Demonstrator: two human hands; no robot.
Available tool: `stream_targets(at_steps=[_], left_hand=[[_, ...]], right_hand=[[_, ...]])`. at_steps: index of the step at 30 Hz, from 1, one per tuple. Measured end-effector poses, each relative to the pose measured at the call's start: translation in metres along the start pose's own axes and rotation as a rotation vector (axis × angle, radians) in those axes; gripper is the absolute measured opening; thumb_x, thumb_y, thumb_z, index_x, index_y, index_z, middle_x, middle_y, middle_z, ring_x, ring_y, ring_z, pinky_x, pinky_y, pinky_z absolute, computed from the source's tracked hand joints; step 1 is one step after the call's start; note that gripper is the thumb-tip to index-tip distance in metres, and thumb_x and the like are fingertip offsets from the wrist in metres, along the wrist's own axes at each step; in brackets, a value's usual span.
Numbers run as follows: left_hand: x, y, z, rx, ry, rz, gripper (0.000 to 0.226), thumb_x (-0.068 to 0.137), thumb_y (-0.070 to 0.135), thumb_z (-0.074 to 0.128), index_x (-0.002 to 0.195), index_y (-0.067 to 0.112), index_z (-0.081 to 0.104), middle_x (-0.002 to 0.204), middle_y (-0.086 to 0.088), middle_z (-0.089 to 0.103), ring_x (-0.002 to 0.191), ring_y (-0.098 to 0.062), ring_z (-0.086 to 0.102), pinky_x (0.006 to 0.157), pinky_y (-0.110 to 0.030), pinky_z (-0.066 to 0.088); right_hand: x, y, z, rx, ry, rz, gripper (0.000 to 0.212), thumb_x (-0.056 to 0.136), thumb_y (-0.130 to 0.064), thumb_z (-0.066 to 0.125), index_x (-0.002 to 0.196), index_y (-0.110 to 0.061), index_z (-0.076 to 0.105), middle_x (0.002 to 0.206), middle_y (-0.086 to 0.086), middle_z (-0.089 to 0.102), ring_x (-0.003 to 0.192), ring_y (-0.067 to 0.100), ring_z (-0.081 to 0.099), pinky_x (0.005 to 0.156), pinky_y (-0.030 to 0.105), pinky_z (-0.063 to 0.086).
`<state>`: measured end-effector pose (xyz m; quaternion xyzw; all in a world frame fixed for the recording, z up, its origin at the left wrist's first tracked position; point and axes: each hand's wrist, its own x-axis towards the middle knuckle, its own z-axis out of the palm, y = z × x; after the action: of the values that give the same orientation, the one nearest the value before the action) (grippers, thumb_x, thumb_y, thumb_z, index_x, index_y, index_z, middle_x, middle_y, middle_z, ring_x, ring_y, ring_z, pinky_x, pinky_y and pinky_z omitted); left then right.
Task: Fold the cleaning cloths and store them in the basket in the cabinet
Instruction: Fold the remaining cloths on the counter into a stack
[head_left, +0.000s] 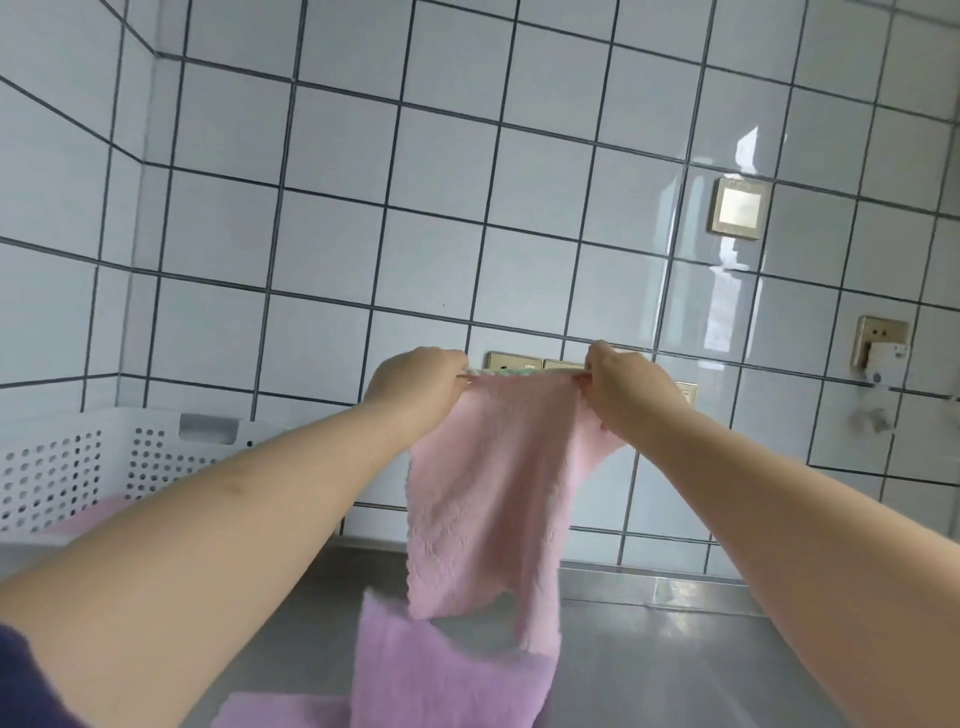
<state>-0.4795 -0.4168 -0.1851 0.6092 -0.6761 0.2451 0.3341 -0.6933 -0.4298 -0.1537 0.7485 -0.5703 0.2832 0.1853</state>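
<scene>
Pinching one pink cloth (488, 499) aloft, both hands, left (415, 387) and right (626, 387), hang above two purple cloths (441, 670).

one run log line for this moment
hands: left and right pinch pink cloth top edge | cloth: hanging over counter | basket: left

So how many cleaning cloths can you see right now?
3, maybe more. A pink cloth hangs from both hands; a purple cloth lies on the counter below; pink fabric shows in the white basket, partly hidden.
</scene>
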Motion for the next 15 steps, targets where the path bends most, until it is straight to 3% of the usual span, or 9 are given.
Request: stream_targets(at_steps=[3, 7, 12, 15], left_hand=[[0.004, -0.014, -0.007, 0.091, 0.033, 0.024, 0.023, 0.096, 0.027, 0.042, 0.097, 0.014, 0.061, 0.098, -0.006, 0.062, 0.090, -0.029, 0.058, 0.066, -0.032, 0.043], [0.005, -0.032, -0.018, -0.019, 0.057, -0.009, 0.030, 0.091, 0.008, 0.042, 0.110, 0.015, 0.063, 0.111, -0.007, 0.061, 0.102, -0.029, 0.056, 0.081, -0.035, 0.047], [-0.006, -0.035, -0.053, -0.004, 0.132, -0.106, 0.019, 0.091, 0.023, 0.051, 0.099, 0.019, 0.067, 0.102, -0.003, 0.067, 0.095, -0.027, 0.059, 0.067, -0.029, 0.039], [-0.021, -0.038, -0.083, -0.006, 0.135, -0.100, 0.018, 0.091, 0.022, 0.052, 0.101, 0.019, 0.067, 0.104, -0.004, 0.066, 0.096, -0.027, 0.059, 0.070, -0.030, 0.041]], right_hand=[[0.004, 0.006, 0.003, -0.005, 0.000, 0.013, 0.017, 0.083, -0.004, 0.040, 0.097, -0.011, 0.046, 0.084, 0.012, 0.060, 0.076, 0.030, 0.052, 0.063, 0.034, 0.042], [0.007, 0.010, 0.005, -0.030, 0.079, -0.083, 0.020, 0.086, -0.005, 0.043, 0.095, -0.011, 0.060, 0.091, 0.009, 0.060, 0.083, 0.032, 0.055, 0.063, 0.031, 0.039], [-0.002, 0.003, -0.017, -0.005, 0.133, -0.087, 0.017, 0.089, -0.011, 0.045, 0.092, -0.007, 0.061, 0.084, 0.009, 0.054, 0.081, 0.031, 0.052, 0.062, 0.031, 0.035], [-0.021, -0.001, -0.037, 0.020, 0.122, -0.078, 0.014, 0.092, -0.023, 0.047, 0.092, -0.011, 0.054, 0.082, 0.008, 0.054, 0.082, 0.032, 0.053, 0.062, 0.031, 0.034]])
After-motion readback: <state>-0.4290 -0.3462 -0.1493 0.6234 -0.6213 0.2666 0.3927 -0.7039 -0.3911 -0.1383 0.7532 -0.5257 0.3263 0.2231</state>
